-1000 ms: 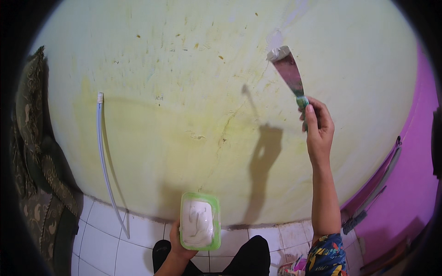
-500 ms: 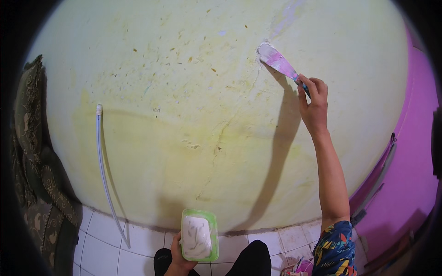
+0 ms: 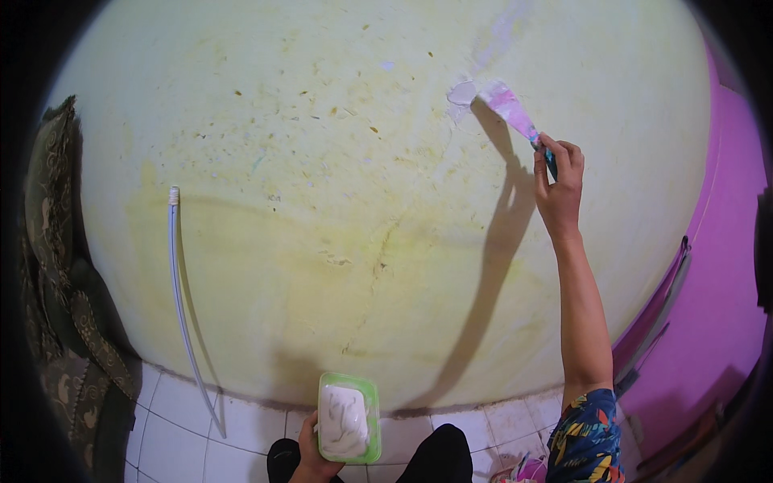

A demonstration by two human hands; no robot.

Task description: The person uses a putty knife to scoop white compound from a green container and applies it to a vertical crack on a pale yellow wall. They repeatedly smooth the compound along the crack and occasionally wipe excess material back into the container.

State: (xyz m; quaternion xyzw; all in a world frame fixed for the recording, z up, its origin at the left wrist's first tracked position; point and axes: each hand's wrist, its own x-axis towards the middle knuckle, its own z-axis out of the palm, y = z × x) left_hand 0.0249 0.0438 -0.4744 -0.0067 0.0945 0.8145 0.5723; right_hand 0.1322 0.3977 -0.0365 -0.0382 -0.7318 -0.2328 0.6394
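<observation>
You are facing a broad pale yellow wall (image 3: pixel 250 298), which is showing brown flecks (image 3: pixel 373 130), a crack (image 3: pixel 385 237) running down its middle and a faint purple streak (image 3: pixel 499 36) near the top. On your left, a dark sofa (image 3: pixel 64 390) with a pale curling pattern is standing against it. A thin whitish tube (image 3: pixel 179 306) is leaning on the wall nearby, and light is casting its shadow (image 3: pixel 187 306) just to the right. White floor tiles (image 3: pixel 173 439) are meeting the wall's grimy foot. On your right, a bright purple wall (image 3: pixel 704 314) is rising, with shade darkening its lower part.
</observation>
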